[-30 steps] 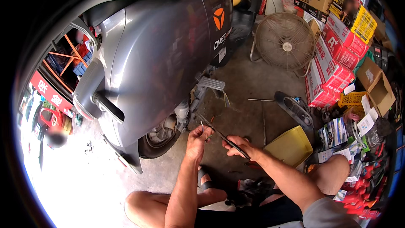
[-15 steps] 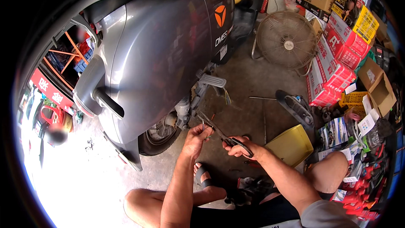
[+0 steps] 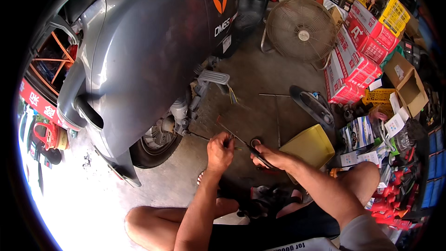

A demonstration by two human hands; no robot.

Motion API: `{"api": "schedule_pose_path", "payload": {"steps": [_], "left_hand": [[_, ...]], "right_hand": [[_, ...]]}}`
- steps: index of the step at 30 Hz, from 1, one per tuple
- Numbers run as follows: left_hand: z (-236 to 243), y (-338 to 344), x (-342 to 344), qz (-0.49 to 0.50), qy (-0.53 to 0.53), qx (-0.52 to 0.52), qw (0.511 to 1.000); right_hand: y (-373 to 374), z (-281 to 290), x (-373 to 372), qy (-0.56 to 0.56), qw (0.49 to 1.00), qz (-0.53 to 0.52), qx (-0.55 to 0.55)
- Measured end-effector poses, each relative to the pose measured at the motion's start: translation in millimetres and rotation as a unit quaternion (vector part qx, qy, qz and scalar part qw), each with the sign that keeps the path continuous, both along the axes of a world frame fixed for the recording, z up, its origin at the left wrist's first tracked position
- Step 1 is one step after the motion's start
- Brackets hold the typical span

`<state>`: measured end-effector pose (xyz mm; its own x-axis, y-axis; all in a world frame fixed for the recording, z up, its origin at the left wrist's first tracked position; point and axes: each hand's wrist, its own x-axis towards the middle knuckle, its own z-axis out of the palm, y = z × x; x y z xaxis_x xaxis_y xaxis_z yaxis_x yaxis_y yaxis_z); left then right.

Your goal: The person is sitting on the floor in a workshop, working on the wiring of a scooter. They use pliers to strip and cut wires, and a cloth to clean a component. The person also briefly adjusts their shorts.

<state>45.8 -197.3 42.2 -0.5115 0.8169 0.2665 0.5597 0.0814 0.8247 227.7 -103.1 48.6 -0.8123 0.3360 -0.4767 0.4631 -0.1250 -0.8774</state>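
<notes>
In front of the scooter's rear wheel, my left hand is closed in a pinch on a thin dark cable. The cable runs from the wheel hub side to my fingers, and small coloured wire ends stick out at their right. My right hand grips a pair of scissors by dark handles, one ring showing above the fingers. Their long blades point up and left, passing just above my left fingers. Whether the blades touch the cable I cannot tell.
The grey scooter fills the upper left, with loose wires hanging below its footrest. Rightward are a yellow tray, a grey part, a T-handled tool, a floor fan and stacked red boxes.
The view has shifted, moving the scooter left and up. My right hand has turned the scissors, and their blades look closer together. My left hand has rotated and keeps its pinch on the cable.
</notes>
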Motion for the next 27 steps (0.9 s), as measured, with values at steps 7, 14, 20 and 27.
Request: {"api": "schedule_pose_path", "payload": {"steps": [7,14,20,27], "left_hand": [[-16.1,5.6,3.9,-0.007,0.107,0.060,0.992],[-26.7,4.1,7.6,-0.023,0.185,0.049,0.981],[-37.5,2.4,3.9,-0.029,0.206,0.041,0.977],[-22.8,10.0,7.5,0.017,0.103,0.021,0.994]], "right_hand": [[-1.9,14.5,-9.1,-0.110,0.992,-0.046,0.037],[-7.3,25.4,-18.8,-0.177,0.975,-0.088,-0.098],[-9.0,25.6,-28.5,-0.190,0.962,-0.097,-0.173],[-4.5,-40.7,-10.0,-0.175,0.948,-0.041,0.261]]}}
